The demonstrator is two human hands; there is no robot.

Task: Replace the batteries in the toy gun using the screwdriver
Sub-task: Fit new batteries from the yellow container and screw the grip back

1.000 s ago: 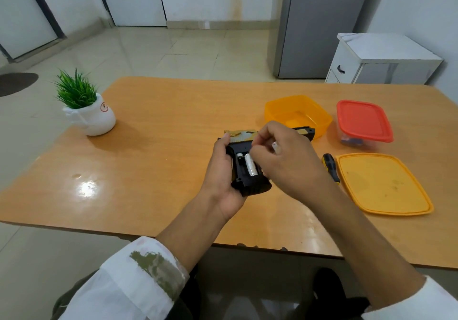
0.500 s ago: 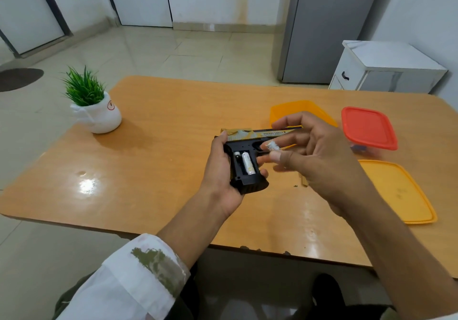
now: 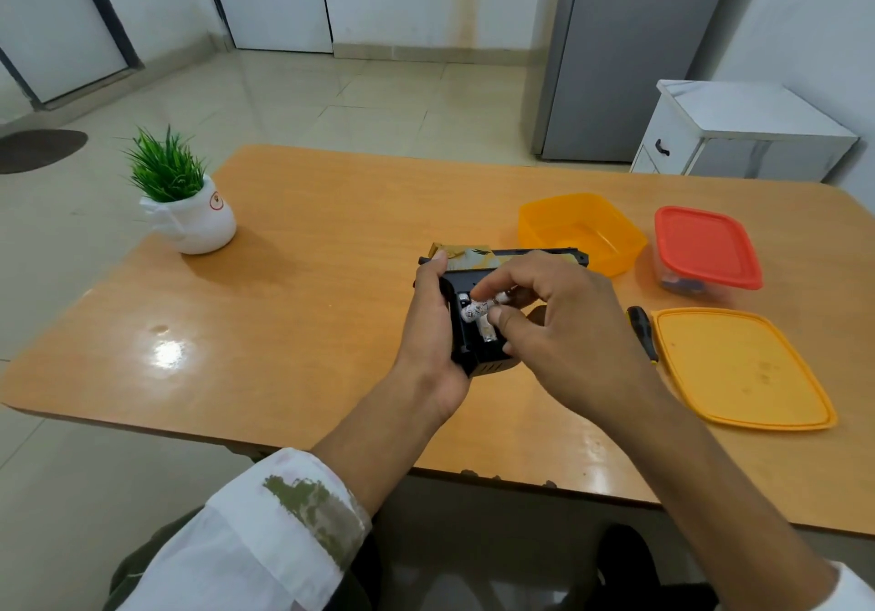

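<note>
So my left hand [image 3: 428,326] was wrapped round the toy gun [image 3: 490,364], thumb laid along its top, holding it over the table [image 3: 308,302] with the open battery bay facing up. My right hand [image 3: 568,326] pinched a white battery [image 3: 475,311] between thumb and fingertips, tilted over the gun's bay, where a second battery [image 3: 487,333] lay seated. The screwdriver [image 3: 641,331] lay untouched on the table right of the gun, and the orange lid [image 3: 738,369] farther right of it.

Nothing here can actually be read. The white plant pot [image 3: 199,227] at the left of the frame has a small round orange emblem. The battery [image 3: 475,311] at centre has dark print, and the toy gun [image 3: 468,275] a gold sticker. All are too blurred.
</note>
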